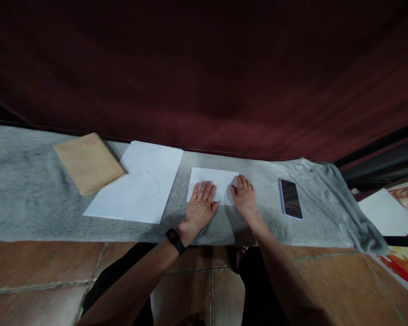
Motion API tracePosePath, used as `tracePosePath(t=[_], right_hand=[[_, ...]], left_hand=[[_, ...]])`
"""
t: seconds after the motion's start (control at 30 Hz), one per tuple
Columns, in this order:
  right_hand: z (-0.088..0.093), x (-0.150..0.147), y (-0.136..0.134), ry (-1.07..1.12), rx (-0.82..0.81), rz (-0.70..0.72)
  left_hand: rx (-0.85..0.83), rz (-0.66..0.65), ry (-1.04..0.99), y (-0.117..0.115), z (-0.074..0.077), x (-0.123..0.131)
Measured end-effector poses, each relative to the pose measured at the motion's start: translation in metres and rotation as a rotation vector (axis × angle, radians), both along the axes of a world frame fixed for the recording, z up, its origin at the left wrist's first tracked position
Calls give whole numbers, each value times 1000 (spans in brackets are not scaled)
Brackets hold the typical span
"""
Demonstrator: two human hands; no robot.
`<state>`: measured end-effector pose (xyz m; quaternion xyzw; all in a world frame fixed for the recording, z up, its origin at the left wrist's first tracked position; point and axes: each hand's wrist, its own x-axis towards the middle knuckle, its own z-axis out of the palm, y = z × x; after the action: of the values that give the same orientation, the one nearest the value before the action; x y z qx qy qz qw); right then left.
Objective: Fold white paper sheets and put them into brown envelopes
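A small white sheet of paper (215, 174), which looks folded, lies on the grey cloth in front of me. My left hand (201, 203) rests flat on its lower left part with the fingers stretched out. At the paper's right edge lies my right hand (244, 195), palm down, its fingers extended and its thumb on the paper. Neither hand grips anything. Left of the hands is a stack of large white paper (139, 194), and a pile of brown envelopes (88, 163) overlaps its left side.
Grey cloth (30, 194) covers the narrow table. A phone with a light purple case (291, 199) lies right of my hands. Dark red fabric (204, 81) hangs behind the table. Papers (387, 210) and a colourful print (403, 265) are lower down at the far right.
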<state>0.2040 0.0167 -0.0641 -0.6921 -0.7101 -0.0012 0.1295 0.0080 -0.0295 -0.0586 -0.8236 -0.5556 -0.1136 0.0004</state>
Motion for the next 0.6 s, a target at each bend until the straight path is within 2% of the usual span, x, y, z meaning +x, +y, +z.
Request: tracePosePath(t=[0.17, 0.27, 0.4, 0.6], right_hand=[[23, 4, 4, 95, -125, -89], [30, 6, 6, 183, -219, -154], [30, 11, 9, 331, -300, -207], [23, 18, 15, 441, -325, -166]], left_hand=[[-5, -10, -6, 0, -2, 1], [3, -10, -8, -1, -1, 1], [6, -11, -10, -1, 1, 2], [-24, 5, -29, 0, -2, 1]])
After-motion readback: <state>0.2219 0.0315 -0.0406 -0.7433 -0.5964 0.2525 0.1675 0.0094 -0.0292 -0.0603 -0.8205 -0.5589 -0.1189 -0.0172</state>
